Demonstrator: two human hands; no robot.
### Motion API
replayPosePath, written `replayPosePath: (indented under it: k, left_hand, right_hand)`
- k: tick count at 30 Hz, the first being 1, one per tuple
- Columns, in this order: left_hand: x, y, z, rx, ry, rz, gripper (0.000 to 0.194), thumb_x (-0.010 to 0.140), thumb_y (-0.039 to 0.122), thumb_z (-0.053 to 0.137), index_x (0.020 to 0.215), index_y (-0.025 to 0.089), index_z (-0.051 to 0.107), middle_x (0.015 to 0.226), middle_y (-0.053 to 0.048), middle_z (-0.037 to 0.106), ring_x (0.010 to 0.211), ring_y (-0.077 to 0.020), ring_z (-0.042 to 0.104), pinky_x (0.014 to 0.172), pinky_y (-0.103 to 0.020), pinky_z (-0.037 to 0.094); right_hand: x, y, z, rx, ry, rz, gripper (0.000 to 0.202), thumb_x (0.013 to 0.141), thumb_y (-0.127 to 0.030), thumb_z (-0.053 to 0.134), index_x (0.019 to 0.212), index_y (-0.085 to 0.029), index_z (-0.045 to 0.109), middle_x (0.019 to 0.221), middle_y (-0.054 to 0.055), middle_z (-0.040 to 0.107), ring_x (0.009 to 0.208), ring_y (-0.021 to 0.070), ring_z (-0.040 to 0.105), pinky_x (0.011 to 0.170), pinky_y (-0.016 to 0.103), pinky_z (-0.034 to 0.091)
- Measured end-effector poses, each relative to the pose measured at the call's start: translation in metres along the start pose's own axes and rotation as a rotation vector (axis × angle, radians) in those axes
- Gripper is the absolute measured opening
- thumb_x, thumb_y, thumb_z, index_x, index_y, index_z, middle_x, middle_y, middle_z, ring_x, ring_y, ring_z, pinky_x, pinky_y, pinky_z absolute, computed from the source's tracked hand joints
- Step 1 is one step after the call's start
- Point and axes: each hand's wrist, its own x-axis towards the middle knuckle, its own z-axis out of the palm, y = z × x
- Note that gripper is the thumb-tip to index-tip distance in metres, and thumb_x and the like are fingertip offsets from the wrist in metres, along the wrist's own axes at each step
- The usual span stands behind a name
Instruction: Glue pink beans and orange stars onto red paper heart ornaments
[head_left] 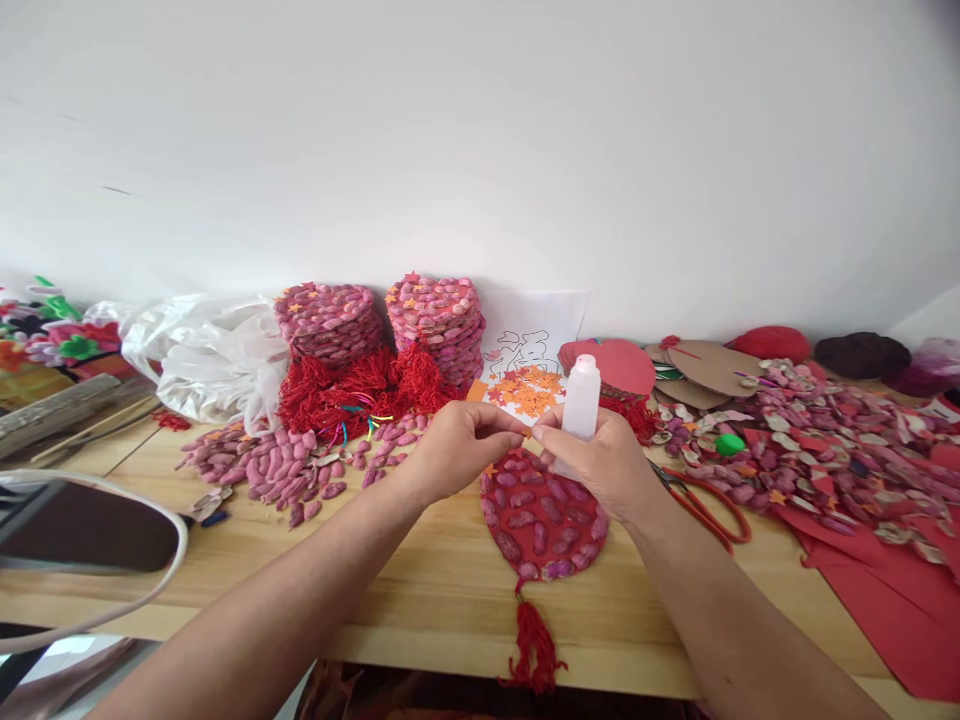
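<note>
A translucent white glue bottle with a pale pink cap stands upright in my right hand, its fingers wrapped round it. My left hand is closed in a pinch, its fingertips meeting those of the right hand at a small orange paper star. Below both hands lies a round red disc covered with pink-dyed peanut shells. From its near edge a red tassel hangs over the table edge. Just behind the hands, orange and red paper stars are heaped on white paper.
Stacked peanut-covered discs with red tassels stand by the wall. Loose pink peanut shells lie left; scissors, a large shell pile and red paper lie right. A dark device sits at the near left.
</note>
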Motion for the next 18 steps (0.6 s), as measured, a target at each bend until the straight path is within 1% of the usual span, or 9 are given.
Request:
replayPosePath:
  k: [4, 6, 9, 13, 15, 18]
  left_hand:
    - [-0.006, -0.007, -0.003, -0.148, -0.010, -0.041, 0.025, 0.075, 0.034, 0.074, 0.094, 0.018, 0.077, 0.093, -0.006, 0.077, 0.083, -0.0192, 0.070, 0.075, -0.028, 0.054]
    - [-0.008, -0.009, -0.002, -0.187, -0.015, -0.052, 0.026, 0.074, 0.037, 0.076, 0.092, 0.017, 0.077, 0.090, -0.007, 0.077, 0.081, -0.0194, 0.070, 0.074, -0.028, 0.053]
    - [-0.008, -0.011, 0.001, -0.219, -0.009, -0.052, 0.025, 0.075, 0.039, 0.075, 0.085, 0.016, 0.076, 0.083, -0.006, 0.075, 0.074, -0.0168, 0.067, 0.068, -0.026, 0.051]
    - [-0.006, -0.016, 0.003, -0.244, -0.010, -0.052, 0.023, 0.076, 0.038, 0.074, 0.080, 0.016, 0.074, 0.076, -0.003, 0.072, 0.068, -0.0131, 0.061, 0.064, -0.024, 0.046]
    - [-0.005, -0.019, 0.002, -0.264, -0.016, -0.059, 0.021, 0.076, 0.037, 0.074, 0.079, 0.016, 0.073, 0.075, -0.002, 0.070, 0.067, -0.0119, 0.059, 0.064, -0.023, 0.044]
    - [-0.004, -0.022, -0.001, -0.302, -0.004, -0.076, 0.019, 0.076, 0.035, 0.074, 0.078, 0.016, 0.073, 0.073, -0.002, 0.070, 0.064, -0.0107, 0.058, 0.062, -0.023, 0.043]
  right_hand:
    - [0.000, 0.000, 0.002, 0.114, -0.029, 0.055, 0.021, 0.071, -0.035, 0.073, 0.075, -0.017, 0.065, 0.060, 0.000, 0.063, 0.057, 0.0145, 0.056, 0.054, 0.027, 0.044]
    - [-0.001, -0.001, 0.003, 0.147, -0.058, 0.061, 0.021, 0.071, -0.036, 0.074, 0.073, -0.017, 0.064, 0.061, 0.000, 0.063, 0.057, 0.0138, 0.056, 0.055, 0.027, 0.044]
    - [-0.002, 0.000, 0.005, 0.167, -0.093, 0.065, 0.022, 0.071, -0.036, 0.076, 0.070, -0.017, 0.065, 0.061, 0.000, 0.062, 0.058, 0.0133, 0.056, 0.058, 0.027, 0.045]
    - [-0.002, 0.003, 0.006, 0.150, -0.103, 0.084, 0.021, 0.073, -0.035, 0.077, 0.073, -0.016, 0.068, 0.060, 0.000, 0.063, 0.057, 0.0132, 0.056, 0.056, 0.026, 0.043]
    - [-0.001, 0.003, 0.004, 0.157, -0.105, 0.084, 0.023, 0.075, -0.037, 0.078, 0.077, -0.017, 0.067, 0.061, -0.001, 0.062, 0.057, 0.0130, 0.056, 0.056, 0.026, 0.043]
    - [0.000, 0.002, 0.000, 0.178, -0.105, 0.069, 0.030, 0.081, -0.046, 0.074, 0.078, -0.019, 0.061, 0.066, -0.002, 0.061, 0.059, 0.0125, 0.057, 0.057, 0.026, 0.044]
